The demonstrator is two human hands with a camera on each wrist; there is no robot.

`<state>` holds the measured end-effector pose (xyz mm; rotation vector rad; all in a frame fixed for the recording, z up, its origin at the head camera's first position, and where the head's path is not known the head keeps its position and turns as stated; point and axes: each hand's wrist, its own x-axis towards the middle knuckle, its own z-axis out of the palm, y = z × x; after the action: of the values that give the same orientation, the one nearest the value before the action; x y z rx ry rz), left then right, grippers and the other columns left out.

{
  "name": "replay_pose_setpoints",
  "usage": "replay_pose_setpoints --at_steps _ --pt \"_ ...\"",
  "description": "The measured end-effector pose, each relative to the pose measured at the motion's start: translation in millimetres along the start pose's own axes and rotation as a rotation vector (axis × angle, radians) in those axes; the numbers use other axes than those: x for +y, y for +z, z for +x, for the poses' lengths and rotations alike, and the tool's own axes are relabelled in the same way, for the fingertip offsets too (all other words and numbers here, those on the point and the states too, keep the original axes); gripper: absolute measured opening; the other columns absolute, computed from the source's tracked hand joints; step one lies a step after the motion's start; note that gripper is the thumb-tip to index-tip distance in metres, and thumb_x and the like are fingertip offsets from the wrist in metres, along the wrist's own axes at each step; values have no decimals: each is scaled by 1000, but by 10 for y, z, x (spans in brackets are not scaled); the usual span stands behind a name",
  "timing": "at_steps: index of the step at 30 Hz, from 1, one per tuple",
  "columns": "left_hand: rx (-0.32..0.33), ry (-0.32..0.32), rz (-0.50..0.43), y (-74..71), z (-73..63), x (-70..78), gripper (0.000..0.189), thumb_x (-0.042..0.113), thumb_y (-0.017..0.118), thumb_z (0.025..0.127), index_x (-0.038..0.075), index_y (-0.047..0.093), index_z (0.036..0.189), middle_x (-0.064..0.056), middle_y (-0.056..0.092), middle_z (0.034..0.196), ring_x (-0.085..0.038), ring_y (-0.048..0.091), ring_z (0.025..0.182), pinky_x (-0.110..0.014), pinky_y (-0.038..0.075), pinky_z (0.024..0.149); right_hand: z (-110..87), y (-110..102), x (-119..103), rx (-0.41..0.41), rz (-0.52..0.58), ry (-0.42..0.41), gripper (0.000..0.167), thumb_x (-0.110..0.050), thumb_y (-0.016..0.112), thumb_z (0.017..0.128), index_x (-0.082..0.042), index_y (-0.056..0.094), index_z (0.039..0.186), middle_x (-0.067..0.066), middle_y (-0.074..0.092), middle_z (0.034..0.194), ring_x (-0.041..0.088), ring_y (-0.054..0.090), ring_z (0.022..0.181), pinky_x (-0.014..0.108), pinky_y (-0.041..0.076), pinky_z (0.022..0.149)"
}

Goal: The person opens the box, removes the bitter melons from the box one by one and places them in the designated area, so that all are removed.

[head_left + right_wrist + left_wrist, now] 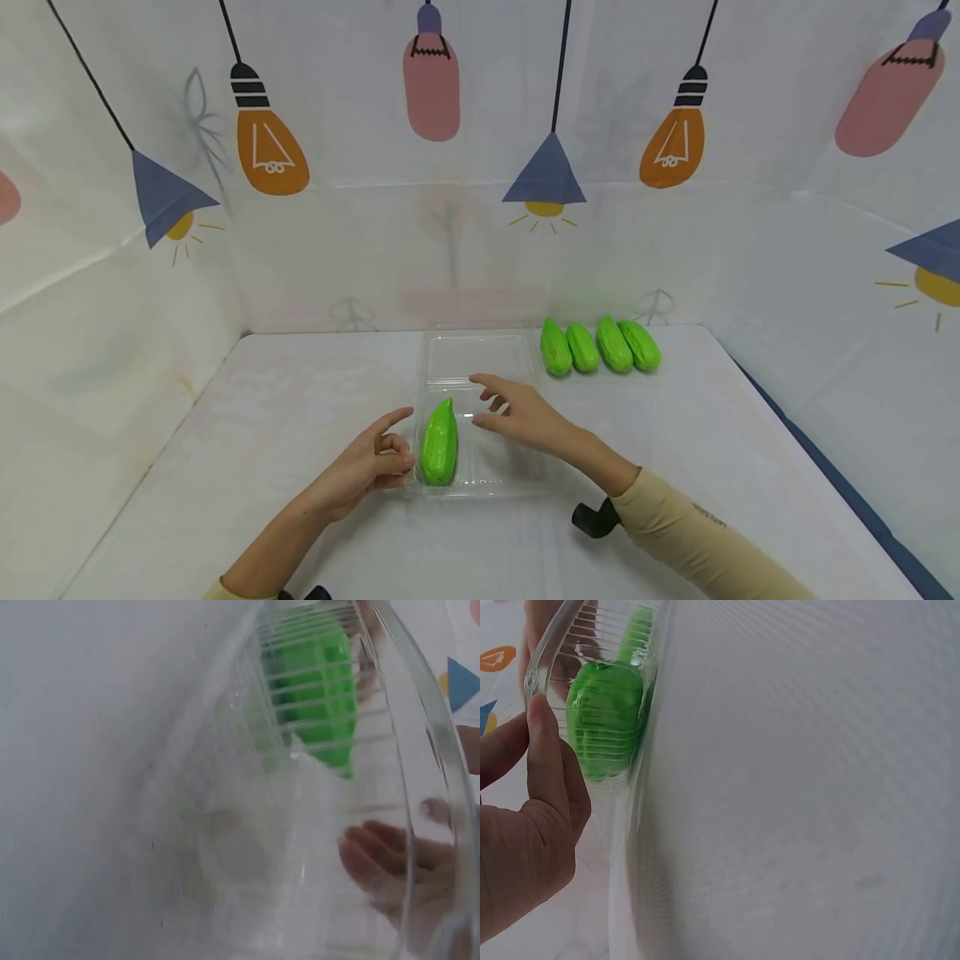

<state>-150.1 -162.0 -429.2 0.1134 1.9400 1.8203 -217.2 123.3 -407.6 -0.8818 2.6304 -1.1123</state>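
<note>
A clear plastic clamshell container (498, 467) lies on the white table with its lid (480, 357) folded back, away from me. Along the left side of its base lies one glossy green vegetable (440, 446), long and pepper-like, its pointed end facing away. My left hand (367, 467) pinches the container's left rim between thumb and finger, as the left wrist view shows beside the green vegetable (606, 720). Over the base, right of the vegetable, my right hand (528, 417) hovers with loosely bent fingers and holds nothing. Through the container's wall the right wrist view shows that hand (405, 877).
Several more green vegetables (583, 348) lie in a row at the table's back edge, right of the lid. A white sheet (480, 258) printed with lamps hangs behind the table (300, 392). A black device (596, 518) sits at the right wrist.
</note>
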Motion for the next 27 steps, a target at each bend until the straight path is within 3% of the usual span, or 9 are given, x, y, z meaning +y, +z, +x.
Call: replay_pose_setpoints --at_steps 11,27 --pt "-2 -1 -2 -6 14 -16 80 10 66 93 18 19 157 -3 51 97 -14 61 84 -28 60 78 47 146 -142 -93 8 16 65 -42 66 92 -18 45 149 13 67 122 20 66 103 31 56 79" --pt "-23 17 -5 -15 15 -25 79 10 64 95 16 17 158 -2 52 96 -13 60 83 -26 60 78 92 411 -189 -162 -6 26 64 -46 68 90 -22 48 146 5 70 109 11 68 90 22 55 74"
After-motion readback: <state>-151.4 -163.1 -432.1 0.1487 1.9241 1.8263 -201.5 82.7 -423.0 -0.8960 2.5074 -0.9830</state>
